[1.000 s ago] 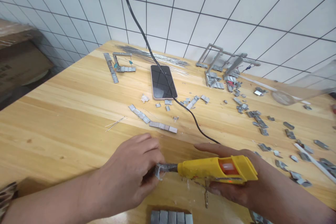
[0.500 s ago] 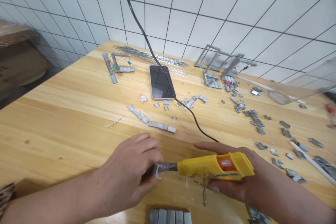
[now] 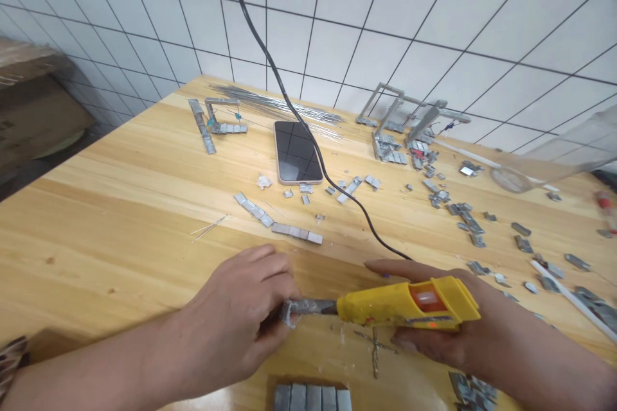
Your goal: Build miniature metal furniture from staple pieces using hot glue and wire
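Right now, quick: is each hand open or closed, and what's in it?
Left hand: closed, holding a gray metal strip.
Right hand: closed around a yellow glue gun.

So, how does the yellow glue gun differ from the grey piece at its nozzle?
Colour: the glue gun is bright yellow; the grey piece is dull. Size: the glue gun is bulky; the grey piece looks slimmer. Hold: the right hand grips the glue gun; the left hand pinches the grey piece. Shared: both are held, ends close together.

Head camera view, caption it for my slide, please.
The right hand points a yellow glue gun at a grey piece held in the left hand at a wooden table.
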{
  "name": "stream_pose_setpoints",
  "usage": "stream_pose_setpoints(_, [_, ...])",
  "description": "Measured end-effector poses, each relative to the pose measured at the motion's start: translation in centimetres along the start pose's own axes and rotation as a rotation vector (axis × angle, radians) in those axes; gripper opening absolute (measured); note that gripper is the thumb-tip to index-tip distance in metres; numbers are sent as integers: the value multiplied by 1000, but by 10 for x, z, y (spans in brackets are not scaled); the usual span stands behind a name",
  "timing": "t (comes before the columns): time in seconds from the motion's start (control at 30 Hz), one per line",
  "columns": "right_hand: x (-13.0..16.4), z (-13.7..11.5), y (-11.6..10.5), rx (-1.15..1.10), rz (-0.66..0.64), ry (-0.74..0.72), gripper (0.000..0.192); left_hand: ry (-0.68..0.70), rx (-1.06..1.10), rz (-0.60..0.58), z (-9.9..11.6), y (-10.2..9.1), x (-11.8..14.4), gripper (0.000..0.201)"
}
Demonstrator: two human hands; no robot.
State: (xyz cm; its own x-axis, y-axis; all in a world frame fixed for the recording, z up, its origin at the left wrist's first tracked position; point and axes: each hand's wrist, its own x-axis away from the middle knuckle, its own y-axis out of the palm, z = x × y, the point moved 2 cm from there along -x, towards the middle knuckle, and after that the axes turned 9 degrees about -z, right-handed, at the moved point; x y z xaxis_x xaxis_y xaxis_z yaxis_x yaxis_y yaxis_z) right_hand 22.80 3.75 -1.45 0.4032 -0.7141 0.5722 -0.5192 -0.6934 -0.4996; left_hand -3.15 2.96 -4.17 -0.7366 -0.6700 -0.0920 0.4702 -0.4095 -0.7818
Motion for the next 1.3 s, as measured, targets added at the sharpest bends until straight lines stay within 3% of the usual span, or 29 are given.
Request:
stream_pose_setpoints(0.73, [-2, 6, 1, 79, 7, 0, 59, -2, -3, -4, 0, 0, -1, 13])
stream_pose_setpoints(1.3, [3, 11, -10, 76, -6, 43, 59, 14, 19, 7, -2, 1, -1, 13])
